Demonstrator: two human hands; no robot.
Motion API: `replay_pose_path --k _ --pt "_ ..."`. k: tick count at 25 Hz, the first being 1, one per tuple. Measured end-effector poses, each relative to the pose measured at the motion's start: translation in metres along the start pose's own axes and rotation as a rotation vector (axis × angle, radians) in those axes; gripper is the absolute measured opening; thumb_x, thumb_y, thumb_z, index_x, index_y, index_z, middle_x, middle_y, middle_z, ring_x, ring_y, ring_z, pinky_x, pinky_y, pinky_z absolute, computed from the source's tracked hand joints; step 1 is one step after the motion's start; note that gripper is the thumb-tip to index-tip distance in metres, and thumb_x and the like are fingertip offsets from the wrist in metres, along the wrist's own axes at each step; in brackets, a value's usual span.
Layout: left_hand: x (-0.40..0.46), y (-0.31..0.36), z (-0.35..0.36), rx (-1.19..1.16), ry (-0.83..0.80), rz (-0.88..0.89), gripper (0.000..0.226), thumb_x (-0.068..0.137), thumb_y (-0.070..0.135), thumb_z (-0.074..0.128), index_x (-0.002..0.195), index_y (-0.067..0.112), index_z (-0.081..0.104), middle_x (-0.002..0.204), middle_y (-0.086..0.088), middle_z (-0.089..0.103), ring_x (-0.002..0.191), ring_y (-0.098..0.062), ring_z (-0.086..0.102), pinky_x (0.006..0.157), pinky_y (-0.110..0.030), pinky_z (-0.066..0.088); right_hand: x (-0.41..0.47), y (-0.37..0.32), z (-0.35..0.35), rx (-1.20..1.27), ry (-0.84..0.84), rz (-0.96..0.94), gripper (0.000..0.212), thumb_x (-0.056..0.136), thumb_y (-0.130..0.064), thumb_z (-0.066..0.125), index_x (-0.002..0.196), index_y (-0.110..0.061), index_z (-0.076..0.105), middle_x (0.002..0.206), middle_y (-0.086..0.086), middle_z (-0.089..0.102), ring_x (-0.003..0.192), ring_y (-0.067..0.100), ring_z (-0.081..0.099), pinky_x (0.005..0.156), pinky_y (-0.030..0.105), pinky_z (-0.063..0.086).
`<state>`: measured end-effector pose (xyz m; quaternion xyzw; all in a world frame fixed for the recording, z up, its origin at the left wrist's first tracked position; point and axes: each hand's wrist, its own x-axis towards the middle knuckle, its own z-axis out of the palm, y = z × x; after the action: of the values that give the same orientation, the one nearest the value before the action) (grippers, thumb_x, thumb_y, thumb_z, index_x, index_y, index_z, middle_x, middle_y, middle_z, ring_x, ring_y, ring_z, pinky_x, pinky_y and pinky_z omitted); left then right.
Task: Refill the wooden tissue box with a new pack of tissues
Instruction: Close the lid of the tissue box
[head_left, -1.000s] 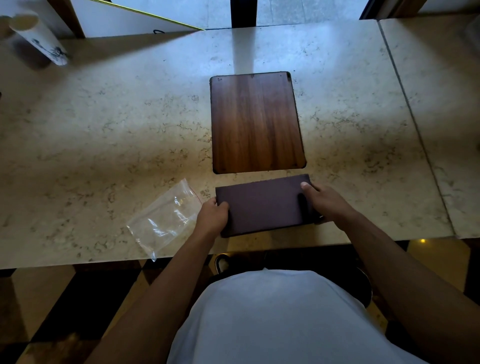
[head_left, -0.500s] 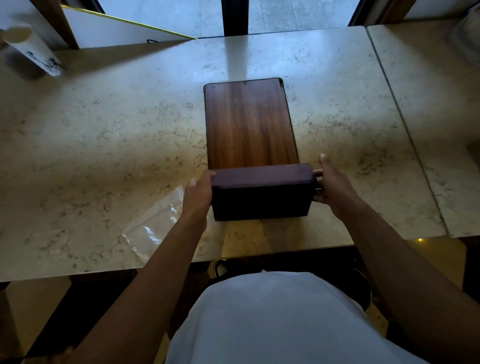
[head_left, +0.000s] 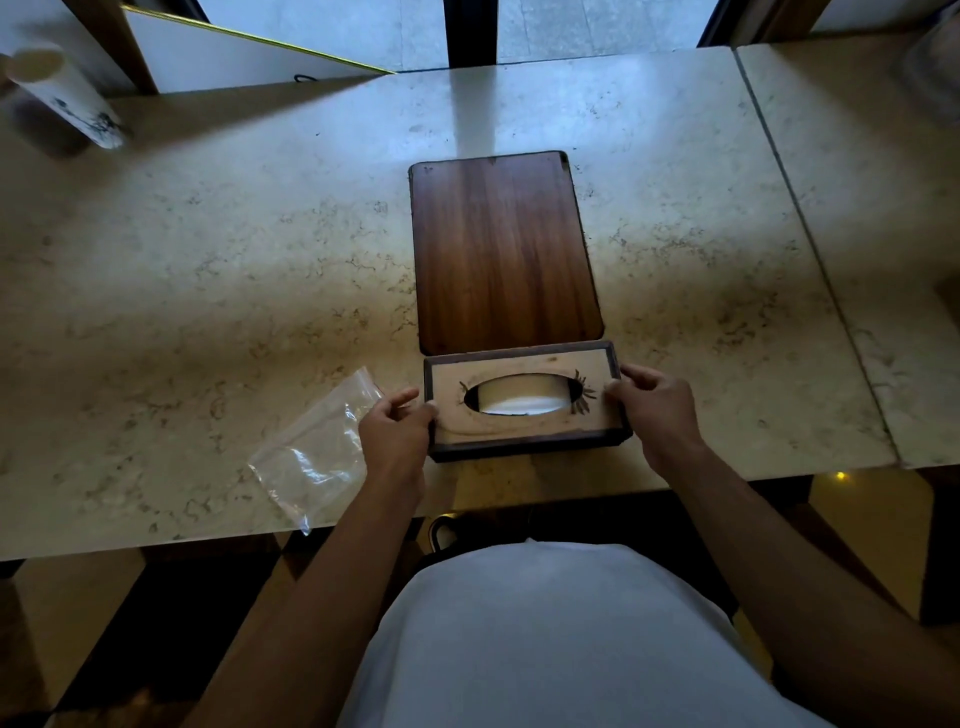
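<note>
We are gripping the wooden tissue box (head_left: 524, 402) at both ends, left hand (head_left: 397, 428) at its 9 o'clock end, right hand (head_left: 652, 408) at 3 o'clock. White tissues (head_left: 522, 397) are showing through its oval slot. The wooden panel (head_left: 504, 252) is lying at 12 o'clock, the plastic wrapper (head_left: 322, 447) at 9 o'clock.
</note>
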<state>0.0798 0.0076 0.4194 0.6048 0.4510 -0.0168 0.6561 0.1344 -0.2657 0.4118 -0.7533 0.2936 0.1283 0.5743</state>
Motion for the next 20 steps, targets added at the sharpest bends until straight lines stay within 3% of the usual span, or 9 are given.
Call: replay_pose_path --k 2,5,9,16,20 --pt "0.002 -0.011 -0.002 0.068 -0.02 0.02 0.045 0.086 -0.009 0.066 0.129 0.006 0.064 0.106 -0.003 0.068 0.095 -0.014 0.068 0.077 -0.029 0.059 -0.003 0.01 0.001 -0.051 -0.026 -0.029 0.046 0.09 -0.002 0.068 0.135 -0.005 0.063 0.124 0.011 0.072 0.102 0.02 0.072 0.09 0.041 0.061" --pt "0.004 -0.017 -0.001 0.16 -0.035 0.042 0.054 0.085 -0.018 0.054 0.134 0.004 0.061 0.119 -0.008 0.07 0.109 -0.02 0.067 0.089 -0.035 0.06 -0.005 0.019 0.0 -0.126 -0.025 -0.065 0.041 0.09 -0.001 0.068 0.131 -0.006 0.066 0.121 0.011 0.074 0.103 0.022 0.071 0.094 0.046 0.059" --pt "0.005 -0.018 0.0 0.21 -0.049 0.079 0.054 0.085 -0.018 0.052 0.13 0.009 0.065 0.106 -0.001 0.072 0.103 -0.017 0.069 0.071 -0.022 0.061 -0.004 0.022 -0.002 -0.171 -0.025 -0.099 0.04 0.091 -0.004 0.069 0.13 -0.007 0.067 0.12 0.009 0.074 0.104 0.022 0.071 0.094 0.048 0.059" --pt "0.007 -0.019 0.003 0.292 -0.023 0.105 0.053 0.085 -0.015 0.055 0.129 0.012 0.067 0.096 0.004 0.072 0.094 -0.015 0.07 0.077 -0.036 0.063 -0.005 0.023 0.001 -0.171 0.002 -0.135 0.037 0.092 -0.004 0.066 0.129 -0.009 0.068 0.119 0.005 0.074 0.106 0.02 0.07 0.095 0.048 0.059" --pt "0.007 -0.02 0.002 0.298 -0.007 0.107 0.053 0.085 -0.016 0.055 0.126 0.015 0.069 0.094 0.009 0.07 0.093 -0.01 0.068 0.069 -0.025 0.059 -0.002 0.021 0.002 -0.139 0.0 -0.117 0.038 0.093 -0.002 0.065 0.13 -0.009 0.066 0.125 0.009 0.073 0.111 0.022 0.069 0.097 0.048 0.057"
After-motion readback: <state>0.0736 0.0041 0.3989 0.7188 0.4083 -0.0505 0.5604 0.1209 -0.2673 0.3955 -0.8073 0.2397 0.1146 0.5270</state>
